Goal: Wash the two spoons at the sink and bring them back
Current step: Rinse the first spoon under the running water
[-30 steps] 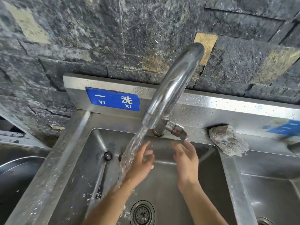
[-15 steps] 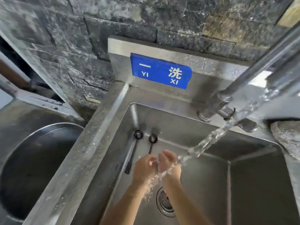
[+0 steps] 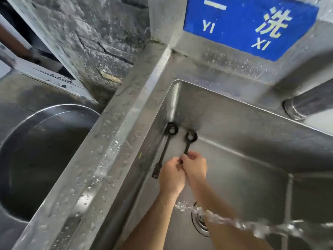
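Note:
Two dark spoons lie in the far left corner of the steel sink (image 3: 243, 134), bowls pointing away from me. The left spoon (image 3: 164, 150) rests free along the sink's left wall. The right spoon (image 3: 189, 141) has its handle end between my two hands. My left hand (image 3: 171, 175) and my right hand (image 3: 195, 167) are side by side, fingertips pinched together over that handle's end. The grip itself is partly hidden by the fingers. Water (image 3: 225, 219) streams across my right forearm toward the drain (image 3: 200, 222).
The tap's base (image 3: 304, 105) stands at the right on the sink's back ledge. A blue sign (image 3: 248, 24) is fixed to the backsplash. A wide wet steel rim (image 3: 108, 159) separates this sink from a round steel basin (image 3: 41, 150) on the left.
The view has swung left and down. My hands left the water stream, moved to the sink's far left corner and closed over the right spoon's handle.

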Tool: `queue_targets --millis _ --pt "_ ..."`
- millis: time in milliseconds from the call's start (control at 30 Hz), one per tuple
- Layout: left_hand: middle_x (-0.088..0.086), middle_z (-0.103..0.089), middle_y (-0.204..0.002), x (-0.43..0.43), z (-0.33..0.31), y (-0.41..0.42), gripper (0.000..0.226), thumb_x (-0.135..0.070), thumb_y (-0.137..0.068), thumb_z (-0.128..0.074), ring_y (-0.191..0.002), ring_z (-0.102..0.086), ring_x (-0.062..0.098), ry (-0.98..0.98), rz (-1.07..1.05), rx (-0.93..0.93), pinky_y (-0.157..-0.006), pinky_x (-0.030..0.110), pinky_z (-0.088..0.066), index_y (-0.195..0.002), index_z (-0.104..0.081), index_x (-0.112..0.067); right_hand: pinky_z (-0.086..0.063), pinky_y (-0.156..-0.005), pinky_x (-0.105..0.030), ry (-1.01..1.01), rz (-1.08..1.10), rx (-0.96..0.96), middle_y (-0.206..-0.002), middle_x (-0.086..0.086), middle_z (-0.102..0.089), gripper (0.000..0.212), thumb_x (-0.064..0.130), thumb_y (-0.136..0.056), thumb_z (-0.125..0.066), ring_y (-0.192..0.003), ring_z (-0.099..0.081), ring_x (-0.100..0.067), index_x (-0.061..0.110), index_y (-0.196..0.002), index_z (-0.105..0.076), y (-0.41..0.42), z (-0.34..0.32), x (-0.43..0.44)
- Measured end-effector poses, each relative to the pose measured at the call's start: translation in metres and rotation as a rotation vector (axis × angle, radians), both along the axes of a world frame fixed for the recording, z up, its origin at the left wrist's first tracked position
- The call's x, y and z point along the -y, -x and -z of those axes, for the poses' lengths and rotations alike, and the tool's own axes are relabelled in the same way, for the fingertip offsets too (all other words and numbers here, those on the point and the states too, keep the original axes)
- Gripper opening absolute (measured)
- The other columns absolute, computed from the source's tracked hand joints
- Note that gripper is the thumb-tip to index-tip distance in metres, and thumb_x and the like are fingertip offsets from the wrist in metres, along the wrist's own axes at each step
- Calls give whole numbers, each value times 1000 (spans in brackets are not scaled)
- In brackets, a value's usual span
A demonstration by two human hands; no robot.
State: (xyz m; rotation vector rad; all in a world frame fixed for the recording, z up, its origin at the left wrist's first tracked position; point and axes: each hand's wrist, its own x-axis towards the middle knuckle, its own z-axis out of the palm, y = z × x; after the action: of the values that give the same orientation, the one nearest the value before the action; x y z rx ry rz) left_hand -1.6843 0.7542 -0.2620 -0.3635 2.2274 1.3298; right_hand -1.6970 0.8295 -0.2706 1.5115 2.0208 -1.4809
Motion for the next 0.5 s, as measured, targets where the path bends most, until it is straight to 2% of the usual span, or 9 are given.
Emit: queue_targets --millis 133,200,233,333,433,500 --pt "-12 -72 -79 7 9 7 24 -16 -91 -54 -86 -69 19 -19 -84 4 -76 31 -54 -100 -75 -23 -51 -100 -35 -36 44 0 -104 -5 -76 30 22 -88 -72 -111 -68 -27 13 -117 -70 8 14 8" --pt "-5 -76 -88 8 11 11 25 -14 -93 -52 -91 -68 20 -1 -104 -2 -77 28 -50 -102 -75 -21 -49 -94 -30 -59 50 7 -96 -3 -74 28 22 -89 -72 -108 -68 -26 13 -115 -70 10 16 9" --pt "1 -78 -97 9 10 12 26 -12 -95 -52 -97 -69 21 -16 -119 -6 -83 30 -52 -106 -74 -17 -47 -91 -28 -62 59 4 -92 -1 -71 27 22 -90 -71 -107 -68 -26 14 -115 -70 10 17 10" --pt "3 -74 -114 12 7 13 30 -7 -98 -48 -109 -67 17 -42 -169 -12 -97 32 -51 -118 -70 -12 -52 -92 -34 -29 114 -26 -93 1 -68 27 24 -93 -66 -104 -68 -26 14 -118 -70 8 16 14" --pt "3 -74 -115 13 0 13 33 -3 -97 -46 -109 -67 14 -67 -204 -36 -98 31 -51 -120 -69 -9 -57 -93 -44 51 184 -72 -104 -8 -74 26 24 -96 -62 -96 -68 -26 12 -118 -70 3 14 17" --pt "2 -73 -116 14 -7 15 34 -3 -96 -46 -110 -67 13 -61 -190 -45 -98 30 -51 -122 -69 -10 -56 -93 -43 96 186 -101 -98 -11 -69 25 23 -98 -59 -90 -61 -22 7 -113 -69 2 11 18"
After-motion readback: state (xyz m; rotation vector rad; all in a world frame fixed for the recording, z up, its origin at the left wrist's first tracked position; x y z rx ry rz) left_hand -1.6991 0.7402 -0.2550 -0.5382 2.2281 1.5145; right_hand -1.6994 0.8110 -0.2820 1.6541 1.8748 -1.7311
